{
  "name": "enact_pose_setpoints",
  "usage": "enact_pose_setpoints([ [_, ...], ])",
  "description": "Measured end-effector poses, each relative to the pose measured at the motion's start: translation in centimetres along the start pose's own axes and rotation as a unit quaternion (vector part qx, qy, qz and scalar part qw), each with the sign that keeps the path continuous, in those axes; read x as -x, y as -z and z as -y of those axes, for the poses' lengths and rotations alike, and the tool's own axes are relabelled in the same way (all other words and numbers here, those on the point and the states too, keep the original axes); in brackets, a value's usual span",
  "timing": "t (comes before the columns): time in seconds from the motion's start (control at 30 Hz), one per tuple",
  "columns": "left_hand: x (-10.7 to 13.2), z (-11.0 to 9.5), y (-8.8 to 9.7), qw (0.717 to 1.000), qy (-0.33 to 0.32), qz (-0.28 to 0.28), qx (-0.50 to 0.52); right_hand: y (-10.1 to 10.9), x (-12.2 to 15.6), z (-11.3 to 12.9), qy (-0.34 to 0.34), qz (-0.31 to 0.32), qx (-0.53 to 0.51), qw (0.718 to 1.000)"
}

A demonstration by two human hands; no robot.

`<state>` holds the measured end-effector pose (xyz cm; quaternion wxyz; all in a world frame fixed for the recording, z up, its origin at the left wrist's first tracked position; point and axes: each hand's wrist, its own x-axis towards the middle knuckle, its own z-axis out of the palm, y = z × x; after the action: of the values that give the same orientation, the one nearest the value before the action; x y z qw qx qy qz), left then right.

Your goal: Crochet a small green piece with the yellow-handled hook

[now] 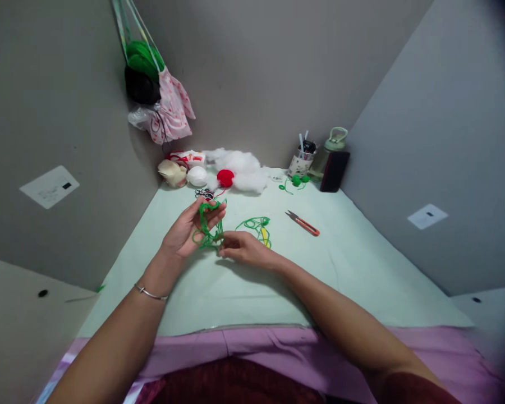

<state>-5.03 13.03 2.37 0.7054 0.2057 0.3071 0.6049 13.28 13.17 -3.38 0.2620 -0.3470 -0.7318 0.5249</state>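
My left hand is raised palm up over the table, its fingers partly curled, with loops of green yarn hanging across fingers and palm. At the lower end of these strands, my right hand pinches the yarn between thumb and fingers. More green yarn lies loosely coiled on the table just beyond the right hand, and a yellow strip rests among its strands. Orange-handled thread snips lie to the right, apart from both hands.
Along the back stand white stuffing, a red yarn ball, a white ball, a pen cup, a bottle and a leaning phone. Small green balls lie before the cup. Bags hang at left.
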Motion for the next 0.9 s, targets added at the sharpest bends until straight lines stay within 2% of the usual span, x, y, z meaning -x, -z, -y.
enact_pose_setpoints([
  [0.07,-0.2,-0.2,0.2,1.000,-0.015,0.005,0.015,0.4,0.1,0.1,-0.001,-0.003,0.007,1.000],
  [0.13,-0.6,-0.6,0.6,0.999,-0.038,0.001,0.035,1.0,0.1,0.0,-0.005,-0.036,0.016,0.999],
  [0.3,-1.4,-2.5,1.8,0.990,-0.085,-0.066,0.087,3.5,0.0,-0.3,-0.002,-0.180,0.033,0.983],
  [0.37,-1.5,-3.5,2.3,0.989,-0.078,-0.081,0.098,5.0,0.0,-0.5,0.008,-0.256,0.028,0.966],
  [0.47,-1.5,-4.5,2.8,0.990,-0.068,-0.076,0.093,7.5,0.4,-0.8,0.021,-0.381,0.002,0.924],
  [0.57,-1.7,-4.5,3.0,0.993,-0.060,-0.070,0.073,9.5,0.7,-1.1,0.020,-0.453,-0.032,0.891],
  [0.63,-1.8,-3.8,2.8,0.995,-0.045,-0.066,0.051,9.9,0.8,-1.1,0.018,-0.457,-0.046,0.888],
  [0.7,-1.8,-2.5,2.4,0.998,-0.025,-0.061,0.024,9.3,0.7,-0.8,0.018,-0.429,-0.050,0.902],
  [0.9,-0.9,2.1,1.0,0.997,0.009,-0.012,-0.076,4.2,1.0,1.8,0.051,-0.280,-0.032,0.958],
])
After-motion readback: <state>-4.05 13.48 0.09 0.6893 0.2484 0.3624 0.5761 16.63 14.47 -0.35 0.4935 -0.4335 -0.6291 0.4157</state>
